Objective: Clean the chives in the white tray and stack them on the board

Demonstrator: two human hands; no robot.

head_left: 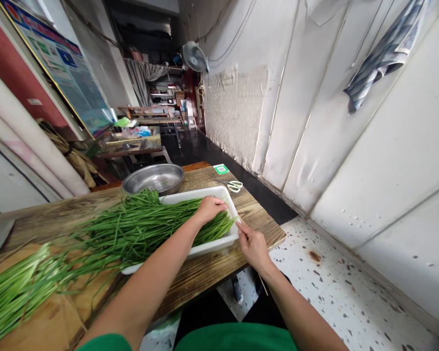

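Long green chives [149, 224] lie in a heap along a white plastic tray [231, 204], their leafy ends hanging over its left side. Over the cut ends at the tray's right, my left hand [210, 209] is closed in a pinch on chives; its fingertips are partly hidden. Just outside the tray's right corner, my right hand [254, 247] is closed around a thin bamboo skewer [264, 285], whose lower end sticks out below the palm. The fingertips of this hand are close to the nearest chive ends.
More chives [18, 287] rest on a wooden board [54, 319] at left. A metal basin [153, 178] stands behind the tray. Scissors [234, 185] and a green code card [221, 169] lie near the far right edge of the wooden table [259, 222].
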